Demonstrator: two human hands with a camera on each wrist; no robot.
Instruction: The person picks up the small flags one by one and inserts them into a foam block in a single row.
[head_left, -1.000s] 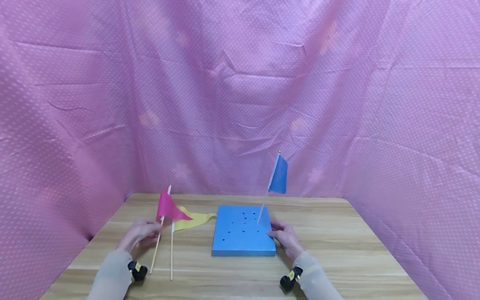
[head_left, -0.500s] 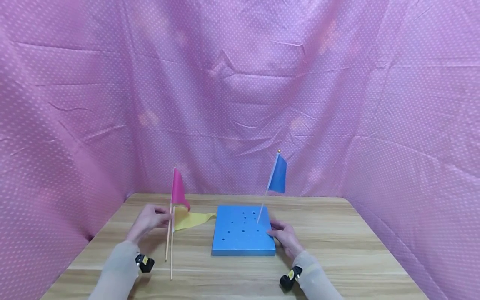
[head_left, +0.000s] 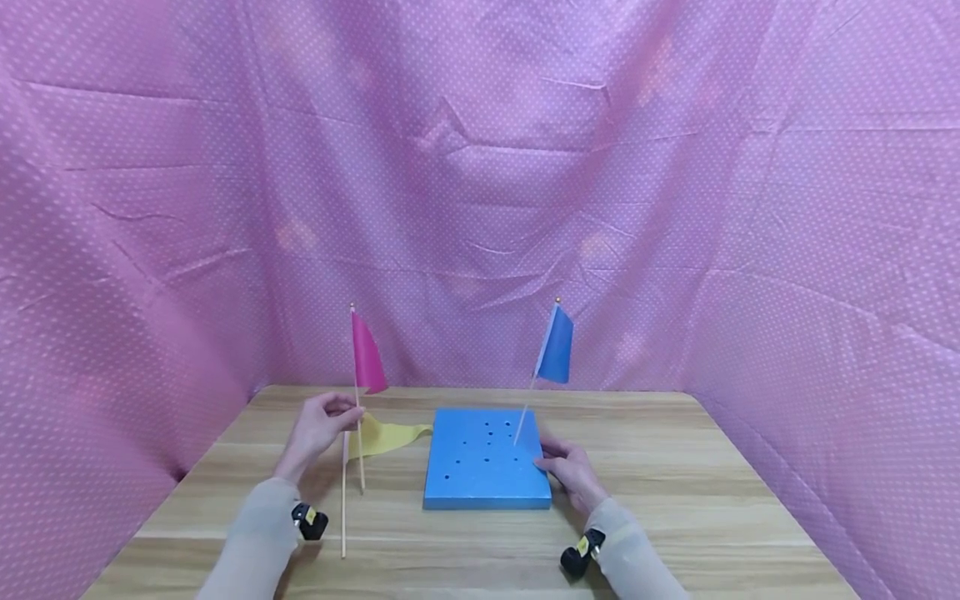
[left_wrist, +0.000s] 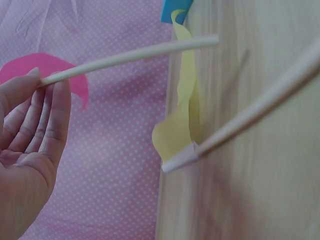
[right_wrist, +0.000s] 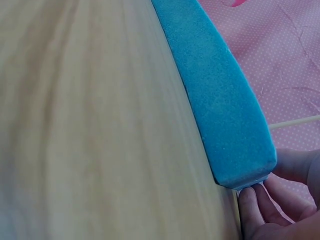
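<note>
My left hand (head_left: 318, 429) pinches the thin wooden stick of a pink flag (head_left: 367, 354) between thumb and fingertips. The flag is nearly upright, and the stick's bare lower end (left_wrist: 200, 43) points down over the table. Just beside it lies a yellow pennant (head_left: 386, 437) on its own stick (head_left: 343, 508), its tip reaching the block. My right hand (head_left: 573, 475) grips the right edge of a blue block (head_left: 480, 487) with several small holes, thumb over the top edge and fingers against the side (right_wrist: 252, 207). A blue flag (head_left: 556, 346) leans to the right, its stick standing in the block.
The wooden table (head_left: 712, 517) extends around the block on all sides. Pink dotted cloth (head_left: 480, 208) hangs behind and along both sides. A black wrist camera (head_left: 310, 521) sits on the left sleeve, another camera (head_left: 581, 556) on the right.
The left hand has lifted the pink flag, brought it upright and carried it right and farther forward, past the yellow pennant's stick. The right hand, block and blue flag stay put.
</note>
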